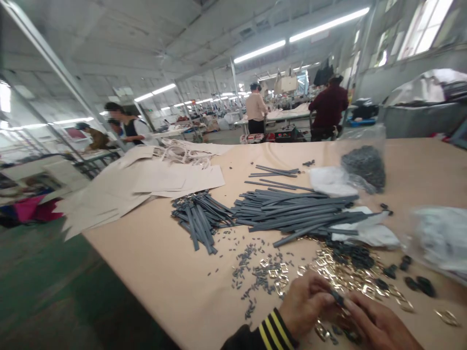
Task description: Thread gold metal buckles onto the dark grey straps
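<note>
Striped with yellow over black, the sleeve cuff (276,331) lies close to the camera, and from it the left hand (304,304) reaches out with fingers bent, its thumb and fingertips pinched together on a small dark piece (336,297). The right hand (375,318) comes from the other side, and its fingertips touch the lower end of the same piece; whether they also clamp it, I cannot tell. The piece is dark grey, short and narrow, partly covered by the fingers, and it is held tilted just above the near right part of the tabletop (146,262). Around and beyond the hands are spread shiny gold buckles (328,265), with a heap of dark loops (355,255) among them. To the left are scattered many tiny grey bits (251,265), and farther away lie long grey strips (292,209) in a loose pile. On the far right edge, a clear bag (441,238) holds something white; its surface is too blurred for reading any label.
</note>
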